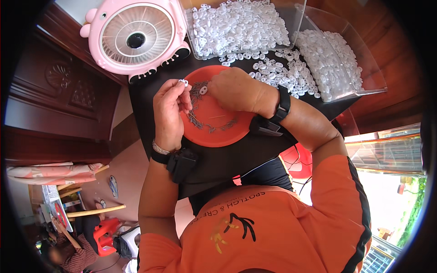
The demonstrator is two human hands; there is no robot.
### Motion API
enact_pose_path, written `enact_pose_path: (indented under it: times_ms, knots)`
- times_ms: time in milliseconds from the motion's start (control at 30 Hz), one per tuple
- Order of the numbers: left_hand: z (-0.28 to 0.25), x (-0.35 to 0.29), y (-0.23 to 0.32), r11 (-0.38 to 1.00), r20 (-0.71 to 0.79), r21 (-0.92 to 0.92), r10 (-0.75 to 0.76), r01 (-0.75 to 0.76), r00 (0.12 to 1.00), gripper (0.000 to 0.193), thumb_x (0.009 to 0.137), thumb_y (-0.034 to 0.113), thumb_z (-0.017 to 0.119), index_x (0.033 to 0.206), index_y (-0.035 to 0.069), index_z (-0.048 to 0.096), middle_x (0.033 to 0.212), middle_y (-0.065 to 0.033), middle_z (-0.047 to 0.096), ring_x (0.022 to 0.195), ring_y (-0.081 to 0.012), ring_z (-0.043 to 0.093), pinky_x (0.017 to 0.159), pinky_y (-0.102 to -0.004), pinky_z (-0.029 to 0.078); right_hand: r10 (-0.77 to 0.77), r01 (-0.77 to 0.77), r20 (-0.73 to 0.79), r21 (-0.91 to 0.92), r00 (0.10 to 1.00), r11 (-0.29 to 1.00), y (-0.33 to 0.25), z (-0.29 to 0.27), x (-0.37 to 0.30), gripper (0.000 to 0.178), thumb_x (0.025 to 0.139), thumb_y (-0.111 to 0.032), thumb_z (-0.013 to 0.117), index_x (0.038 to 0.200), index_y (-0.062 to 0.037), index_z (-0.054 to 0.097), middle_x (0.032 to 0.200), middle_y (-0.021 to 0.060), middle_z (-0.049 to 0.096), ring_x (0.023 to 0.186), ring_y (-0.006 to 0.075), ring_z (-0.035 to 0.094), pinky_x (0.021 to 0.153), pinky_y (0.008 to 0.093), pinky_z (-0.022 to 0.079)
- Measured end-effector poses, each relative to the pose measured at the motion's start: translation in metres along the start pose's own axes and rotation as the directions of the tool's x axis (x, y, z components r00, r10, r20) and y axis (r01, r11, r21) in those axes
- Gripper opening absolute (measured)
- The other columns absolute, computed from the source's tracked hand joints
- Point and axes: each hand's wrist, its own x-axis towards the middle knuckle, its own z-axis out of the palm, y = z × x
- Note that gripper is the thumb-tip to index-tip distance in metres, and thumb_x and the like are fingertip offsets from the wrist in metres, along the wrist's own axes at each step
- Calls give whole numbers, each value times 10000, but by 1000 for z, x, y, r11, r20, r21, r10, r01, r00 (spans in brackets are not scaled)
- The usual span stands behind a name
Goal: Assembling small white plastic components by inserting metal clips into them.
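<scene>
My left hand [169, 107] is over the left rim of a red plastic bowl [214, 139], its thumb and fingertips pinched on a small white oval plastic piece with two dark holes [183, 83]. Above the bowl's far side, my right hand [234, 89] is closed with the knuckles up, so its fingertips are mostly hidden. Right beside them shows another white two-hole piece [203, 90]; whether they grip it is unclear. Many small thin grey metal pieces [195, 119] lie in the bowl, mostly along its left and near sides.
Behind the bowl, a clear bin [236, 27] is heaped with white pieces. A second clear bin [332, 63] leans at the right, with loose white pieces [284, 73] between. A pink fan [136, 41] stands at the far left of the black table [214, 166]. A person [77, 250] sits lower left.
</scene>
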Motion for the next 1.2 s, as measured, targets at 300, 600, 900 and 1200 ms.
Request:
enact_pose_path:
  times_ms: [300, 600, 900, 1200]
  knots:
    - [-7, -1, 1, 1000, -7, 22, -11, 11, 1000, 213, 885, 220, 530, 846, 19, 590, 634, -3, 500, 549, -106, 482, 499, -226, 332, -21, 21, -8, 8, 1000, 1000, 7, -3, -1, 120, 762, -106, 548, 786, -48, 650, 752, 118, 651, 739, 291, 650, 627, 392, 517]
    - [-4, 1, 0, 999, 19, 31, -7, 7, 1000, 217, 885, 221, 533, 847, 17, 595, 626, 2, 505, 538, -100, 485, 493, -221, 329, 46, -47, 39, 25, 998, 999, 2, -5, 4, 118, 716, -112, 582, 788, -37, 636, 742, 130, 651, 723, 312, 645, 627, 408, 513]
    - [4, -6, 5, 998, 74, 54, -34, 30, 997, 219, 895, 203, 529, 822, 13, 611, 625, 10, 524, 516, -69, 476, 481, -197, 338, 223, 93, -250, 834, 942, 543, 11, -11, 9, 138, 783, -55, 581, 897, 20, 605, 793, 125, 659, 739, 206, 640, 696, 309, 506]
    - [10, -11, 7, 982, 121, 188, -58, 34, 991, 218, 921, 194, 487, 825, 21, 578, 640, 1, 492, 538, -77, 456, 490, -200, 329, 206, 83, -79, 997, 975, -8, 17, -16, 12, 143, 898, -128, 613, 936, 10, 621, 797, 34, 630, 714, 82, 597, 657, 223, 518]
